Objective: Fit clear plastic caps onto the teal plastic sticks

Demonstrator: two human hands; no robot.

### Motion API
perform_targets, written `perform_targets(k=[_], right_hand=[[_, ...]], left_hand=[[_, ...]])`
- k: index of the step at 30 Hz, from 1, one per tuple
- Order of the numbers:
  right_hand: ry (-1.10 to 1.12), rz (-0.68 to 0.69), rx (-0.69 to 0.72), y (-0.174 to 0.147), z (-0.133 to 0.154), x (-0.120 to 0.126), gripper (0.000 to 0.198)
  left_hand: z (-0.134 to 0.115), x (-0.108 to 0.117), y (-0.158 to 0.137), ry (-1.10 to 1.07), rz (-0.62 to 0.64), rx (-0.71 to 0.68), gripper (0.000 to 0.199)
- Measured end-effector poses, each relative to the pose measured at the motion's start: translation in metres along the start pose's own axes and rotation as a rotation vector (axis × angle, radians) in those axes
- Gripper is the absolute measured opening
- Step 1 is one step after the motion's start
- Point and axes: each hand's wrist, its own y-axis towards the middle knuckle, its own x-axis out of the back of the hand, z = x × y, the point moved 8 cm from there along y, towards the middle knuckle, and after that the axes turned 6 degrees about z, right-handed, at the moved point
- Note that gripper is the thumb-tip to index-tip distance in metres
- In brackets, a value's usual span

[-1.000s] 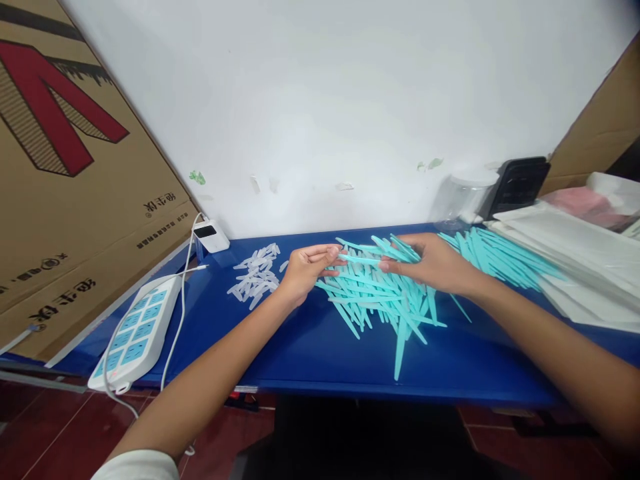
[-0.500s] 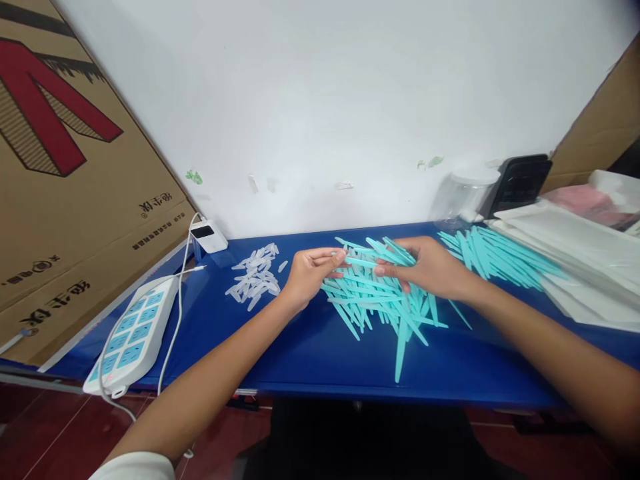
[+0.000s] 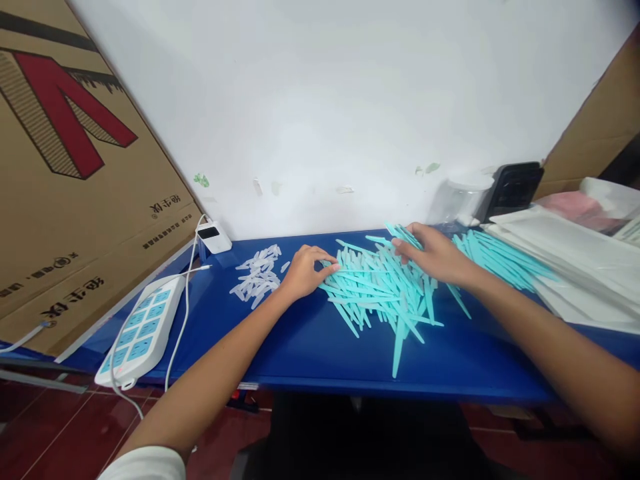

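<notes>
A heap of slim, tapering turquoise plastic sticks (image 3: 370,293) lies on the blue table in front of me. My right hand (image 3: 433,253) is closed round a small bunch of these sticks (image 3: 403,235), raised over the heap's far right side. At the heap's left edge is my left hand (image 3: 310,270), thumb and forefinger pinched together. Whatever is between those fingertips, if anything, is too small to make out. Left of that hand lies a smaller pile of translucent, whitish narrow pieces (image 3: 257,273), with one piece (image 3: 285,267) lying apart.
More turquoise sticks (image 3: 500,257) lie side by side at the right, beside white flat packaging (image 3: 575,267). A clear lidded jar (image 3: 465,200) and a black object (image 3: 513,193) stand behind. On the left are a power strip (image 3: 143,327), white cables, a small white device (image 3: 214,237) and a large carton (image 3: 90,200).
My hands met over the heap at a turquoise stick; now they are apart. The right has moved back and rightward with its bunch, while the left stays at the heap's left edge.
</notes>
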Motion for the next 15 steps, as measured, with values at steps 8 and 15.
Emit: perform_targets(k=[8,15], right_hand=[[-0.070,0.033,0.051,0.000,0.007,0.000,0.047],[-0.065,0.026,0.084,-0.001,0.011,0.005,0.045]], left_hand=[[0.073,0.061,-0.004,0.331,0.094,0.270,0.023],[0.111,0.065,-0.014,0.333,0.256,0.415,0.025]])
